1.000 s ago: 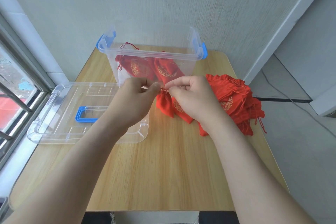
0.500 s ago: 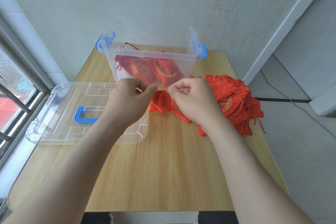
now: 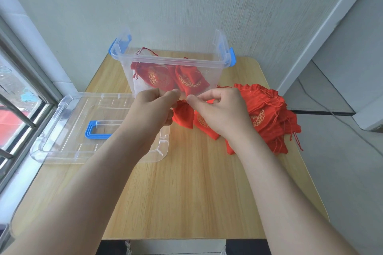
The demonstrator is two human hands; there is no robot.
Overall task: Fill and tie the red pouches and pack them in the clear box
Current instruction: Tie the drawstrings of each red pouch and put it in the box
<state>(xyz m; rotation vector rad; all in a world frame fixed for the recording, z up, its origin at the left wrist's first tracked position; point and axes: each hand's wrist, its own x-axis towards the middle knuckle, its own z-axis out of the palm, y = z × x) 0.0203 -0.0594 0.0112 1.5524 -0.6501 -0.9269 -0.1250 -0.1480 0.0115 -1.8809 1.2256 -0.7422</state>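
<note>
We see our left hand (image 3: 153, 109) and right hand (image 3: 219, 112) each pinching the gathered neck of 1 red pouch (image 3: 183, 113) at centre; it looks soft, light, limp, so we would hold its cord; spare pouches (image 3: 267, 114) heaped at 3 o'clock; clear box (image 3: 165, 60) with 2 packed pouches (image 3: 161, 77) at 12 o'clock.

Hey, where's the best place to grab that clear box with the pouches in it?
I'd take the clear box with two hands at its short ends, under the rim by the left blue latch and right blue latch, coming in from each side. Its walls look smooth, and the red pouches inside want it kept level.
</note>
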